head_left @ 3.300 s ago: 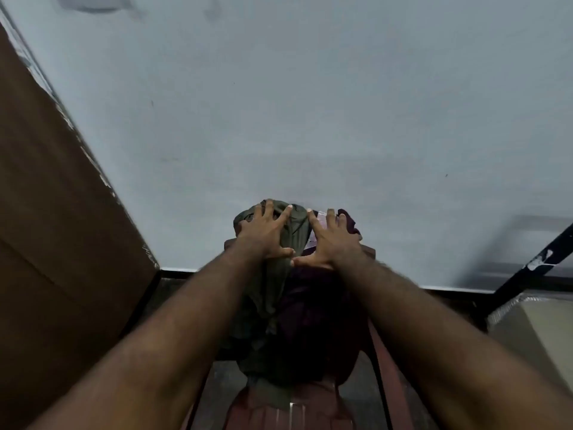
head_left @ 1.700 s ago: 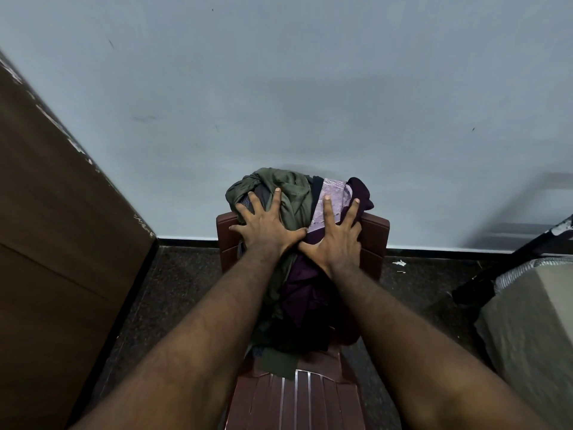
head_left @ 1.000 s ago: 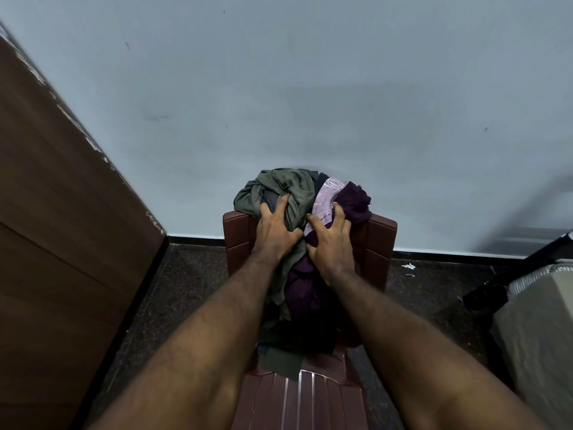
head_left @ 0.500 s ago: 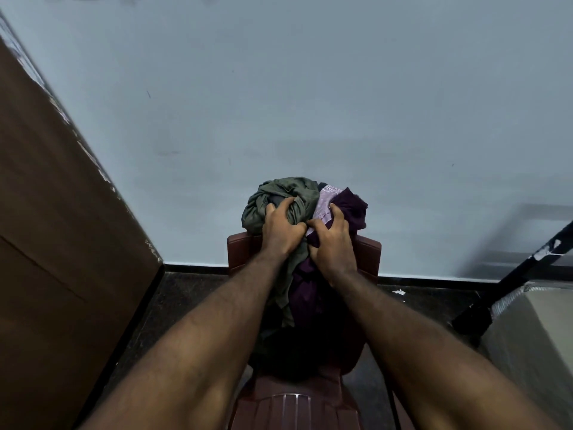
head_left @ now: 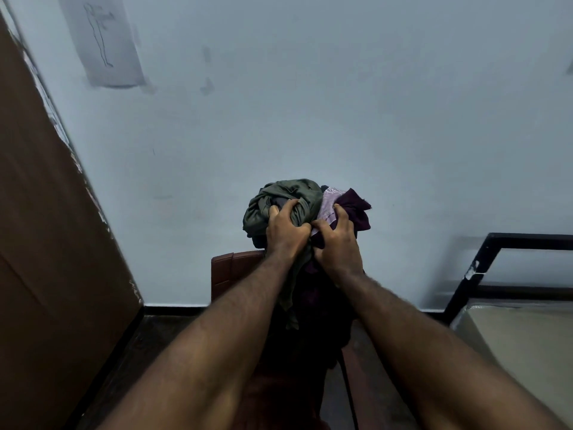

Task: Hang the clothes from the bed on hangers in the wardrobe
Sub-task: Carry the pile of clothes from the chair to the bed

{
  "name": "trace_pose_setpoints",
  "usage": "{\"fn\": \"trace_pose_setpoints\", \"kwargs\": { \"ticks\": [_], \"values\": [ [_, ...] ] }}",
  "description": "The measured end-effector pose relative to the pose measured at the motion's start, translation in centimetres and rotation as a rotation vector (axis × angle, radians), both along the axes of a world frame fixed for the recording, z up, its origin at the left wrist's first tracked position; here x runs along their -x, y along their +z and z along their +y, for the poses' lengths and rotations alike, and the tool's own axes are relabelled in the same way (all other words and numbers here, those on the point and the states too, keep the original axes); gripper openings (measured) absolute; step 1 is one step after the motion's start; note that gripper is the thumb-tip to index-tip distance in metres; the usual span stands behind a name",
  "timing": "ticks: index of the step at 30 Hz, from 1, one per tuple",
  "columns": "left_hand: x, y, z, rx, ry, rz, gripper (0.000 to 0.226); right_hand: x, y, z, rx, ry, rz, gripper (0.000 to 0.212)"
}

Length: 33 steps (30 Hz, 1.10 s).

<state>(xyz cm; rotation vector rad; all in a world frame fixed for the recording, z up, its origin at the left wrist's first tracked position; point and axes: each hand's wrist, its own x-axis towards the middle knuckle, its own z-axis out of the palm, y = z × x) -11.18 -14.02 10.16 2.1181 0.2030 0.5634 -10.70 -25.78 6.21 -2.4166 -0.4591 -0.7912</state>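
fingers (head_left: 280, 211) clutching clothes bundle (head_left: 279, 193), left hand (head_left: 285, 235), right hand (head_left: 338, 245), sketched paper (head_left: 104, 41) on wall (head_left: 341, 119)

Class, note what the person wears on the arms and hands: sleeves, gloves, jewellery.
The left arm and right arm are bare to the frame edge, no sleeves. The left hand and right hand wear no gloves; no watch, bracelet or ring is visible.

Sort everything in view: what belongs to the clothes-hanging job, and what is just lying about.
Job:
left hand, gripping the olive-green garment
right hand, gripping the dark purple garment
pale lilac cloth between them

Just about:
brown chair
brown wooden panel
paper on the wall
black metal frame
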Motion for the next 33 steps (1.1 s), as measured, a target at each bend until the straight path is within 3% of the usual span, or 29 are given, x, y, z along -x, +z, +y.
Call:
{"fn": "trace_pose_setpoints", "kwargs": {
  "ticks": [12, 25, 33],
  "values": [
    [17.4, 3.3, -18.4, -0.046, -0.247, -0.016, 0.056, 19.0, 2.5, -18.9, 0.062, -0.25, -0.032, 0.044],
    [30.5, -2.6, -43.1, -0.078, -0.851, 0.071, 0.057, 39.4, -3.5, -40.5, 0.017, -0.862, 0.127, 0.051],
    [44.8, -4.1, -59.3, 0.02, -1.273, 0.109, 0.056, 57.1, -4.3, -53.4, 0.066, -1.229, 0.124, 0.046]
  ]
}}
